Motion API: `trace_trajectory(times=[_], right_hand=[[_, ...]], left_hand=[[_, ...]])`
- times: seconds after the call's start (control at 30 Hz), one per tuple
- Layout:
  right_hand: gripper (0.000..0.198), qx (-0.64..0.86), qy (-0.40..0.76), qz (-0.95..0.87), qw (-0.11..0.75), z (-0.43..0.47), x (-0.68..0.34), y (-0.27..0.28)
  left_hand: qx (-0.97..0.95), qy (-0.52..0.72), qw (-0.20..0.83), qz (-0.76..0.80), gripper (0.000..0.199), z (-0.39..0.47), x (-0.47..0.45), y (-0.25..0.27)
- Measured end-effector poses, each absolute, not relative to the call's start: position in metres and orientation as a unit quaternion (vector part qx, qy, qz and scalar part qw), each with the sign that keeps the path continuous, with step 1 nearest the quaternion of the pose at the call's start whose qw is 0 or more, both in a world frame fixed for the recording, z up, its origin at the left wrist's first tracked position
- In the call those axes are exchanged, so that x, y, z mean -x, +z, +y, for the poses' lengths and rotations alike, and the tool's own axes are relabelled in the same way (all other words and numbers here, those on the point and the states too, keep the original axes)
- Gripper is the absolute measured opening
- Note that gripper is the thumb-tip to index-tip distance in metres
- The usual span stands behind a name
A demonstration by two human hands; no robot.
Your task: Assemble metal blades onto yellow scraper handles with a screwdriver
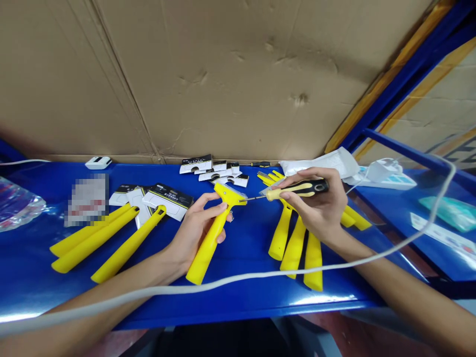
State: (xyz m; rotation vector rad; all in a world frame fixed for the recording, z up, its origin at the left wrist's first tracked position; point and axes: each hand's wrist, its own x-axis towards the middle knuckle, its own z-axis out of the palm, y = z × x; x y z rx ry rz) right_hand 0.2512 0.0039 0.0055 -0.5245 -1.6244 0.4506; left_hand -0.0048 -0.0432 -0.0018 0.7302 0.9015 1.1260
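Note:
My left hand [199, 223] is closed around a yellow scraper [208, 245], just below its wide head. The scraper tilts with its head up and its handle end toward me. In my right hand [323, 208] is a screwdriver [293, 191] with a cream and black handle, gripped between thumb and fingers. Its thin shaft points left, and the tip meets the right side of the scraper head. Under and beside my right hand lie several more yellow scrapers [295, 243], their heads partly hidden by the hand.
Yellow handles [122, 248] and black-and-white cardboard sleeves [169, 201] lie at left. More sleeves [213, 168], another screwdriver [260, 164] and a white pouch [320, 163] are along the back. A white cable [253, 276] crosses in front. A power strip [390, 179] sits at right.

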Motion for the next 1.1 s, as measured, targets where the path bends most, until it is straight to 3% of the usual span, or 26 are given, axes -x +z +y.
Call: trace_trajectory(times=[0.2, 0.37, 0.53, 0.7, 0.9, 1.1], right_hand=[[0.041, 0.231, 0.288, -0.705, 0.605, 0.0038, -0.2497, 0.0062], [0.043, 0.249, 0.230, -0.701, 0.627, 0.0044, -0.2497, 0.0048], [0.047, 0.218, 0.299, -0.707, 0.603, 0.0057, -0.2499, 0.0043], [0.043, 0.244, 0.253, -0.706, 0.615, 0.0062, -0.2509, 0.0036], [0.050, 0.220, 0.308, -0.707, 0.597, 0.0036, -0.2478, 0.0046], [0.049, 0.221, 0.257, -0.704, 0.624, 0.0035, -0.2471, 0.0052]], left_hand=[[-0.315, 0.515, 0.685, 0.407, 0.038, -0.0440, 0.0033, -0.0002], [-0.315, 0.508, 0.693, 0.402, 0.039, -0.0441, 0.0027, 0.0009], [-0.313, 0.509, 0.692, 0.405, 0.039, -0.0441, 0.0031, 0.0017], [-0.315, 0.502, 0.698, 0.401, 0.039, -0.0433, 0.0038, -0.0002], [-0.311, 0.505, 0.694, 0.408, 0.039, -0.0436, 0.0031, 0.0008], [-0.328, 0.497, 0.698, 0.399, 0.035, -0.0436, 0.0042, -0.0033]])
